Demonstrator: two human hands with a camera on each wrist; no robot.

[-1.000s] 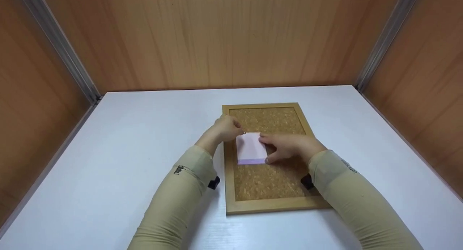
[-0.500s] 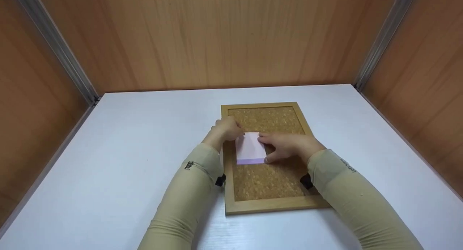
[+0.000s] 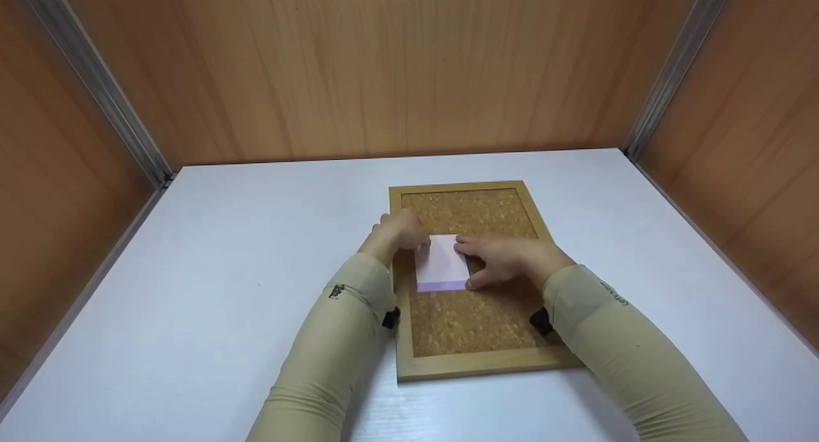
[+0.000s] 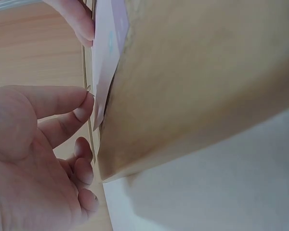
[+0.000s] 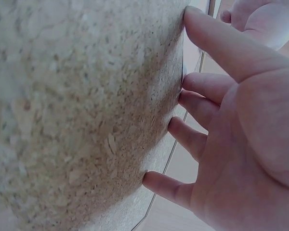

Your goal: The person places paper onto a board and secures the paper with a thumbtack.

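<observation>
Paper, a pale pink note (image 3: 443,263) with a purple lower edge, lay on the cork board (image 3: 473,327) near its middle, on the white table (image 3: 211,256). The right hand (image 3: 512,260) pressed it down with spread, nearly straight fingers (image 5: 207,86). The left hand (image 3: 398,232) sat at the note's upper left corner, thumb and forefinger (image 4: 70,113) pinching something thin, too small to identify.
</observation>
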